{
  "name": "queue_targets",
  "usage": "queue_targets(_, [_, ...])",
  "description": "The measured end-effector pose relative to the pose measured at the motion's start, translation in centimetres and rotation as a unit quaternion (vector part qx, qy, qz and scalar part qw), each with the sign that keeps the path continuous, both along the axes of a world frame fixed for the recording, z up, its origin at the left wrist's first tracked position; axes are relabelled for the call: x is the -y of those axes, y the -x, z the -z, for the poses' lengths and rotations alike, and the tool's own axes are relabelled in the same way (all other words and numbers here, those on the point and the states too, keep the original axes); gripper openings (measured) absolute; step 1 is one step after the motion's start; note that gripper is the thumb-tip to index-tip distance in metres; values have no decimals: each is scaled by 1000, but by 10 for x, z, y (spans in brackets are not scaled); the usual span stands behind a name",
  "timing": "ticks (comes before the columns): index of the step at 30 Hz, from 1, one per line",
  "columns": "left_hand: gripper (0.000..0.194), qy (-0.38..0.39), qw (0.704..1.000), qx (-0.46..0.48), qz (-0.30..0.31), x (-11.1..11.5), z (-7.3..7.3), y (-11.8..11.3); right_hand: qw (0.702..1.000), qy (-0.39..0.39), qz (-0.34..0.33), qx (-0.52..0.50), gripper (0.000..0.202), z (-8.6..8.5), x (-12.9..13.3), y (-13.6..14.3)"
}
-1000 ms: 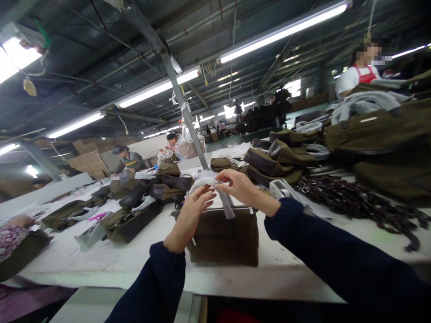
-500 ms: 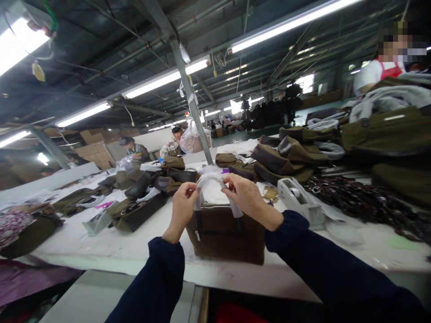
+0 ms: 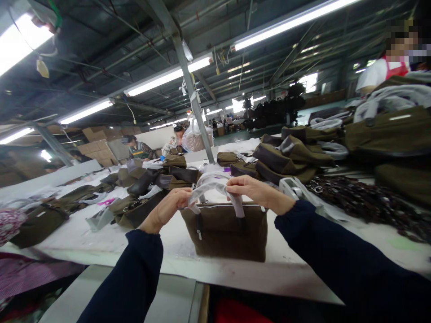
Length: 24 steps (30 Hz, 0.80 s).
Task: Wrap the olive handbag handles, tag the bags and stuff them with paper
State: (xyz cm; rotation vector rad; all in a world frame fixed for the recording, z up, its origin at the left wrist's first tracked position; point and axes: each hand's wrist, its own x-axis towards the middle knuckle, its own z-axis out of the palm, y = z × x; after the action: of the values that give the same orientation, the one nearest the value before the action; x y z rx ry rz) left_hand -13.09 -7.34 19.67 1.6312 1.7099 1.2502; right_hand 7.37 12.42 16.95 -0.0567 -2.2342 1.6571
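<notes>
An olive-brown handbag point(image 3: 229, 237) stands upright at the near edge of the white table, its zip closed along the top. Its two handles point(image 3: 215, 185) arch upward, wrapped in whitish film with dark ends. My left hand point(image 3: 169, 207) is at the left side of the front handle, fingers closed on it. On the right side of the same handle, my right hand point(image 3: 257, 192) pinches the wrapping between thumb and fingers. A small metal zip pull hangs at the bag's front left.
Piled olive bags point(image 3: 289, 154) lie behind and right. A white tape dispenser point(image 3: 296, 190) and dark straps point(image 3: 363, 202) are at the right. More bags point(image 3: 138, 208) lie left. A metal post point(image 3: 193, 98) rises behind the handbag. People stand farther back and at the right.
My left hand has moved left and slightly down along the handle, and my right hand slightly right. The bag's top has tilted into fuller view, with the handles now apart.
</notes>
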Motion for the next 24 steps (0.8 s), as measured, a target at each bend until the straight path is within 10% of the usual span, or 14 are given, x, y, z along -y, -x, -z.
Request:
queue_targets(4, [34,22,1000,7,-1,4,2,3,999,17,-27,9,43,2,-6,-5])
queue_targets(11, [30,82,996,4,-36,13,4,0,976,-207,64,-9,45,4,-14,-3])
queue_targets(17, [43,-79,986,0,-145,-24,-19,-15,935,-323,144,-4,44,-2,-11,-3])
queue_targets(24, [28,44,998,-4,33,-65,-45,-31,842,-455,286,-42,36,-12,1,-10])
